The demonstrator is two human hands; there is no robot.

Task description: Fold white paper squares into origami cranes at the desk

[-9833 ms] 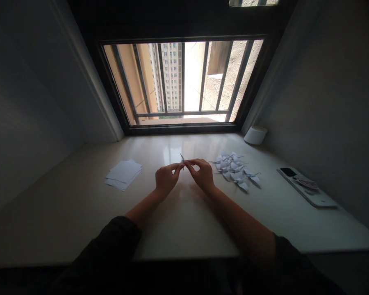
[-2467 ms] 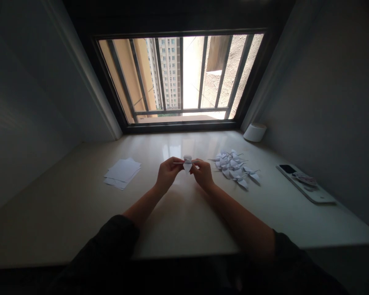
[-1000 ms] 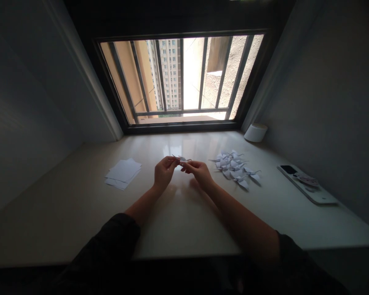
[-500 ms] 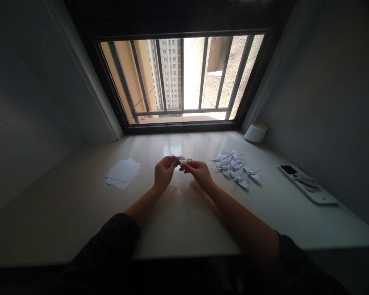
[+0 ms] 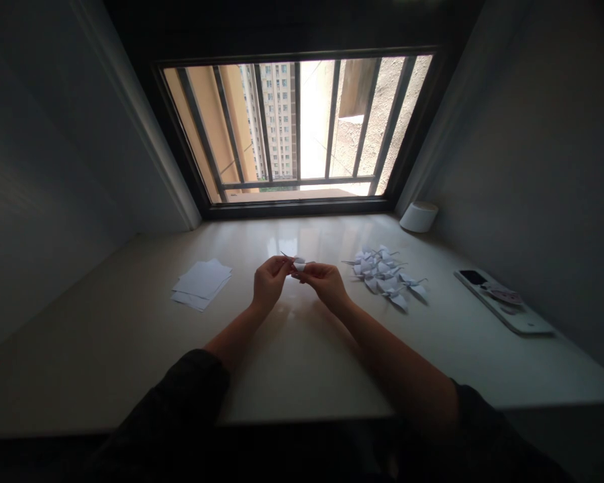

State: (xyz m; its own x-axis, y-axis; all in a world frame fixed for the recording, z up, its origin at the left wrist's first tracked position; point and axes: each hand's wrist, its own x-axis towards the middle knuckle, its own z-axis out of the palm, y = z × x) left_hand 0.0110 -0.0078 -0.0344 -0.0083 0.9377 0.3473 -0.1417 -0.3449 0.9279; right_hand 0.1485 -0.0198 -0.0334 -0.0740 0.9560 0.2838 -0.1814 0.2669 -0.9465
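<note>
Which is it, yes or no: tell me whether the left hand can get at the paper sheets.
Probably yes: the paper sheets lie left of the left hand, with nothing seen between. It pinches a folded paper with the right hand, though, so it would likely have to let go first.

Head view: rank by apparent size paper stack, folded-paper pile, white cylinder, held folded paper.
1. folded-paper pile
2. paper stack
3. white cylinder
4. held folded paper, partly hidden
</note>
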